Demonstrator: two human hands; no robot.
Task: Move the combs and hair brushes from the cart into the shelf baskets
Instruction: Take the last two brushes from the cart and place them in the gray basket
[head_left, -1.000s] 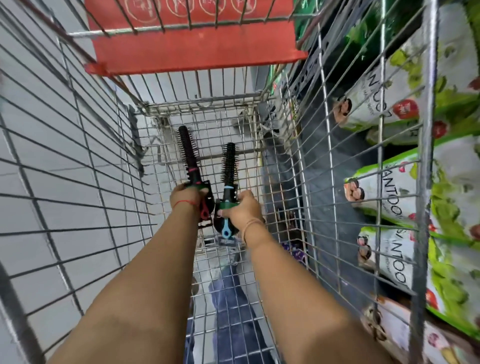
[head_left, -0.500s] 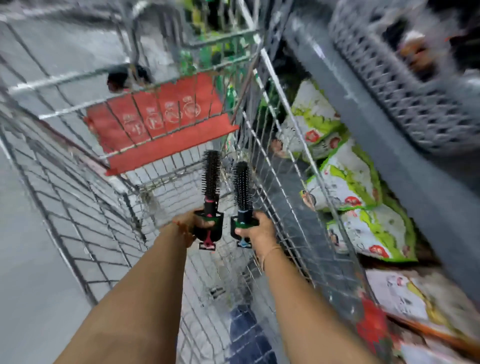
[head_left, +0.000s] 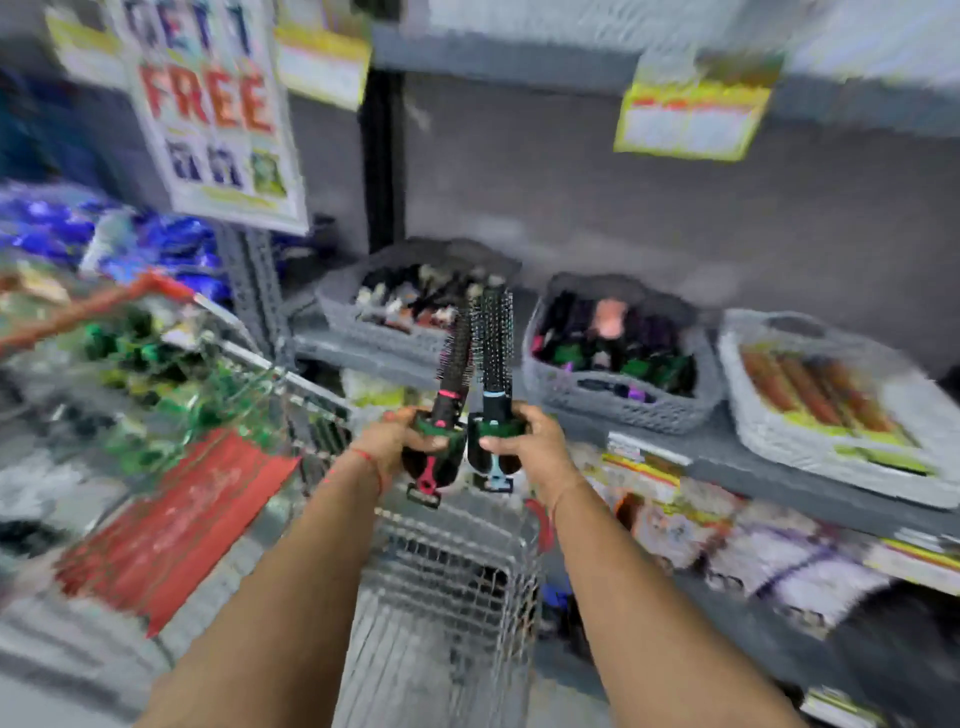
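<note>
Left hand (head_left: 410, 441): closed round the handle of a pink-trimmed round brush (head_left: 451, 374), bristle barrel upright, leaning slightly right.
Right hand (head_left: 530, 441): wrapped round the handle of a blue-trimmed round brush (head_left: 493, 358), barrel upright.
Brushes: side by side, barrels touching or nearly so near the top; both held above the cart, in front of the shelf.
Cart (head_left: 452, 587): wire basket below the forearms; red flap at left; view blurred.
Left grey basket (head_left: 374, 332): on the shelf behind the brushes, holding dark mixed items.
Middle grey basket (head_left: 613, 400): just right of the brushes, dark brushes with green and purple trim inside.
Right pale basket (head_left: 769, 431): held brown-toned items, kind unclear.
FREE sign (head_left: 213, 114): hung upper left.
</note>
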